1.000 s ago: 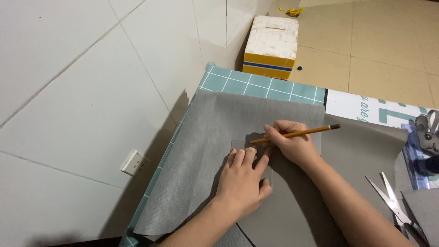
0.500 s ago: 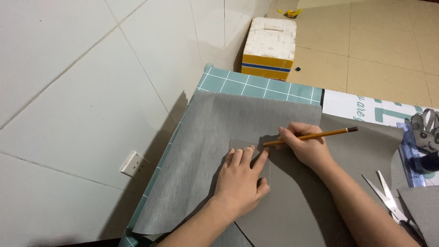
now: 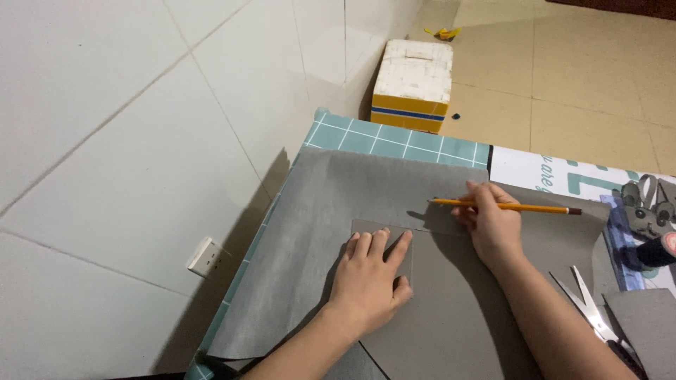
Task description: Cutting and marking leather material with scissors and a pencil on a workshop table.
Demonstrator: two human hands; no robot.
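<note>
Your left hand (image 3: 367, 281) lies flat, fingers spread, pressing a small grey card template (image 3: 384, 236) onto a large sheet of grey fabric (image 3: 338, 204); it pins the piece down without gripping it. Your right hand (image 3: 493, 225) is closed around a yellow pencil (image 3: 503, 206), its tip touching the fabric just beyond the template's far right corner, the shaft pointing out to the right. The fabric covers most of a teal gridded cutting mat (image 3: 394, 141) set hard against a white tiled wall (image 3: 127, 141).

The risks sit close by. Only the left palm anchors the template, so a sideways drag from the pencil could, by the look of it, skate the card across the cloth and bend the traced line. The fabric's near edge hangs over the mat's front corner, and its weight may tug the sheet while you mark it. Open scissors (image 3: 595, 313) lie blades up just beside your right forearm; a backward sweep of that arm could catch them. The left fingertips lie close to the template's far edge, so the pencil could run into them there.

On the floor beyond stands a white foam box with yellow and blue bands (image 3: 412, 84).
</note>
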